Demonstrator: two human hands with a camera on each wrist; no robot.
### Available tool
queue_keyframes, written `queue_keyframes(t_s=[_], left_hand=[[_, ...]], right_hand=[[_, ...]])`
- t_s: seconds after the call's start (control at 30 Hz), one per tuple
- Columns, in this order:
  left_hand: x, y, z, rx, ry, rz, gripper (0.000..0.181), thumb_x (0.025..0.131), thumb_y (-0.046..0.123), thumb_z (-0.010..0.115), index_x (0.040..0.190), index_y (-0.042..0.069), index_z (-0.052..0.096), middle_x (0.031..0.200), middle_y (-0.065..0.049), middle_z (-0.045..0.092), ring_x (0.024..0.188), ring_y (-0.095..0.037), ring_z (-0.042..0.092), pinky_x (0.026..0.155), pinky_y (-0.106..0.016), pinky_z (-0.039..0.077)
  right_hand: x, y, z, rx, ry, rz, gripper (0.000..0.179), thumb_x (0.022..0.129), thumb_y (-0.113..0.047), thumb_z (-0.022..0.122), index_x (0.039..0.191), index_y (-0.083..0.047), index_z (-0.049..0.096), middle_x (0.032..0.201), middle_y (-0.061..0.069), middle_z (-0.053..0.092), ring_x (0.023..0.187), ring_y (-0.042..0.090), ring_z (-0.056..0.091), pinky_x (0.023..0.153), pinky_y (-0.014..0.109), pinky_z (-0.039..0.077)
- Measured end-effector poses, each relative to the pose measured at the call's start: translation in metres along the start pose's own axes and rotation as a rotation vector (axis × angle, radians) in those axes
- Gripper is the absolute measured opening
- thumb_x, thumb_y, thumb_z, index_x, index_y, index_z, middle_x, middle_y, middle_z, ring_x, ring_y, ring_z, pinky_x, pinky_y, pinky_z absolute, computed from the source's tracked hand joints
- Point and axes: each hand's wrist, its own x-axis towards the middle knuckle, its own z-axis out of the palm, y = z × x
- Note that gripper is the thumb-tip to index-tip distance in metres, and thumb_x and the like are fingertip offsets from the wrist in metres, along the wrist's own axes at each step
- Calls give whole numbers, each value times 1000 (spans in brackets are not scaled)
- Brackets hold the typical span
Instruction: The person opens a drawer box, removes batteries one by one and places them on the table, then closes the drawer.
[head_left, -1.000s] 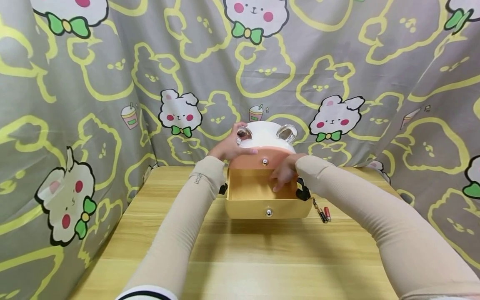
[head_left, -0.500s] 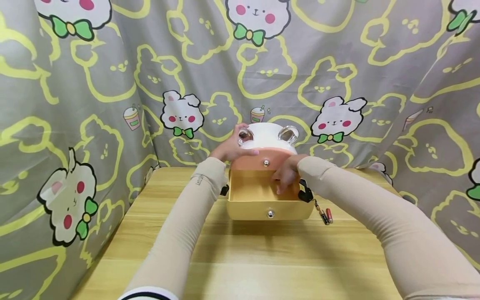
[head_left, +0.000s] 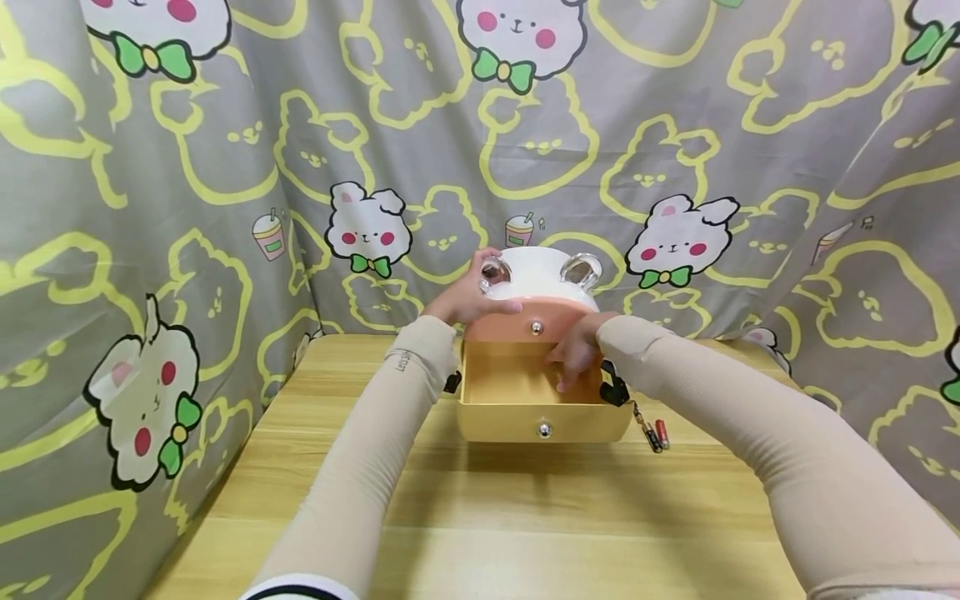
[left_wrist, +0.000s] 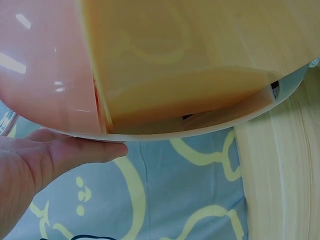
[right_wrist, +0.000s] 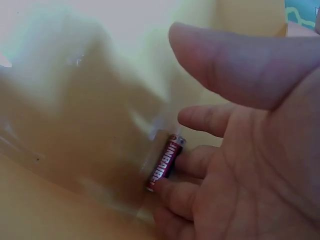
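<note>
A small storage box with a white top (head_left: 536, 271), clear ears and a peach upper drawer (head_left: 501, 327) stands at the back of the table. Its yellow lower drawer (head_left: 517, 423) is pulled out. My left hand (head_left: 468, 296) holds the box's upper left, the thumb across the front edge, the other fingers by the left ear. In the left wrist view that thumb (left_wrist: 95, 151) lies along the white rim. My right hand (head_left: 577, 350) reaches inside the yellow drawer. There, a red and black battery (right_wrist: 165, 162) lies right at its fingertips, with the thumb held apart.
Several small batteries, among them a black one (head_left: 652, 438) and a red one (head_left: 662, 433), lie on the wooden table (head_left: 525, 533) right of the drawer. A patterned grey curtain (head_left: 435, 125) surrounds the table's back and sides.
The whole head view has shifted slightly. Both hands keep nearly the same places, the left at the box's top and the right inside the drawer.
</note>
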Motion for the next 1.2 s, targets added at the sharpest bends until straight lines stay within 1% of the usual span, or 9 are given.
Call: queue_keyframes(t_s=[0.07,0.23,0.3,0.4,0.6,0.87,1.03,1.1,1.2], left_hand=[[0,0,1,-2,-1,2,104,72,33,87,146,29,14,138,-20,40,123,-30,45,108,-41,31],[1,1,1,-1,-6,4,104,72,34,86,147,29,13,139,-21,39,123,-31,45,108,-42,31],[2,1,1,2,-5,3,104,72,34,86,146,29,13,138,-21,39,123,-30,45,108,-41,31],[2,2,2,0,-4,8,103,73,33,86,146,29,14,138,-20,40,123,-30,45,108,-41,30],[3,1,4,-10,-17,7,103,73,33,86,146,29,14,140,-20,37,126,-30,43,109,-40,29],[4,2,3,-19,-16,1,104,72,34,86,146,29,13,137,-19,40,124,-30,44,108,-41,30],[2,3,1,-20,-9,-11,104,72,34,86,145,30,13,138,-19,39,124,-29,43,108,-41,29],[2,2,1,-16,-7,-12,104,72,34,86,146,29,13,139,-19,38,124,-29,43,108,-41,30],[1,1,0,-21,-6,-6,104,72,34,86,146,28,13,139,-18,38,125,-28,43,108,-41,29]], right_hand=[[-1,0,1,14,-7,5,73,92,-35,65,151,-14,29,153,10,26,129,25,33,102,39,40],[-6,-3,3,40,-27,3,53,93,-32,64,138,-17,42,135,9,36,115,24,46,86,33,51],[-7,-4,3,26,-26,1,44,93,-31,64,130,-16,46,126,8,40,109,22,49,84,33,51],[-9,-4,3,51,-26,10,40,93,-29,65,127,-16,48,119,8,43,100,21,56,81,34,53],[-8,-1,5,0,-3,-4,42,91,-28,67,128,-16,49,118,7,44,101,19,54,79,30,52],[-11,0,4,-183,52,-15,52,90,-38,67,135,-16,53,123,0,51,108,19,47,91,34,46],[-9,0,3,-149,41,-15,58,90,-38,67,139,-12,50,129,3,50,107,19,50,87,33,49],[-6,0,2,-153,31,-29,53,90,-37,66,135,-11,54,123,3,52,101,16,52,81,30,50],[-3,-2,1,-185,-1,-47,37,92,-36,65,118,-10,63,98,1,55,83,12,51,67,25,46]])
